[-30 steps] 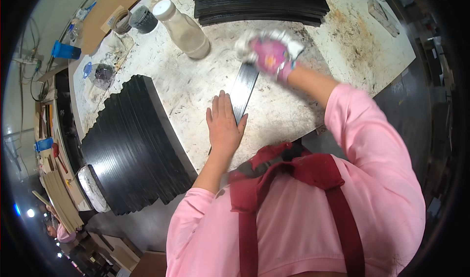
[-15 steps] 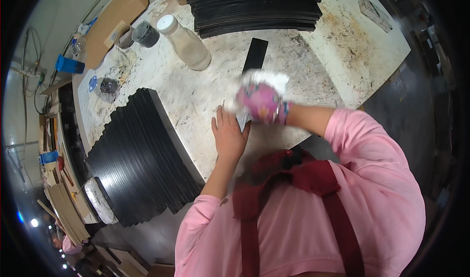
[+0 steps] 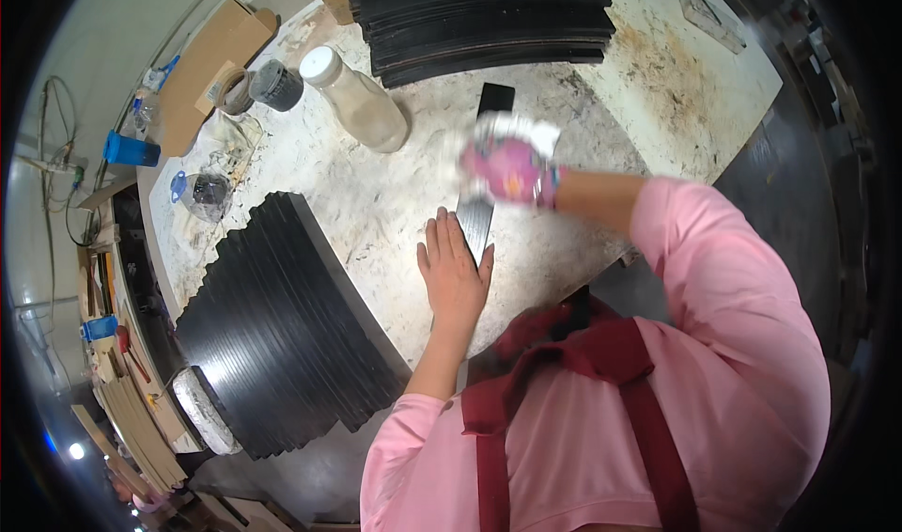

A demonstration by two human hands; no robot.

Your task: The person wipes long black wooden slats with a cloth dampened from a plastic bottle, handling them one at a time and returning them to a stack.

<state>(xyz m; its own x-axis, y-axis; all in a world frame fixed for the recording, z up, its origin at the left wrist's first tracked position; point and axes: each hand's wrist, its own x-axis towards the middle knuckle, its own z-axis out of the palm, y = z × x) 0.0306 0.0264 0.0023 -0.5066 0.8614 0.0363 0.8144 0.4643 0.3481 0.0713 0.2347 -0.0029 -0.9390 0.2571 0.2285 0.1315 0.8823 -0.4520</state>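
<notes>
A narrow black strip [image 3: 476, 229] lies on the whitish, stained worktable [image 3: 554, 250], with its far end showing beyond my right hand. My bare left hand [image 3: 457, 273] rests flat on the strip's near end, fingers stretched out and thumb apart at its right edge. Over the strip's middle is my right hand [image 3: 510, 170], in a pink flowered glove and blurred by motion. It is closed on a white cloth [image 3: 537, 135] pressed against the strip. The glove and cloth hide that part of the strip.
A fanned stack of black strips [image 3: 291, 325] lies at the left, another stack [image 3: 489, 20] at the far side. A white-capped bottle [image 3: 362, 104], a dark tub [image 3: 276, 86] and a blue cup [image 3: 132, 149] stand far left. A grey block [image 3: 711, 22] lies far right.
My right hand has moved slightly away along the strip with the cloth, baring more of the near part. The whole view has shifted a little; my left hand still lies on the strip.
</notes>
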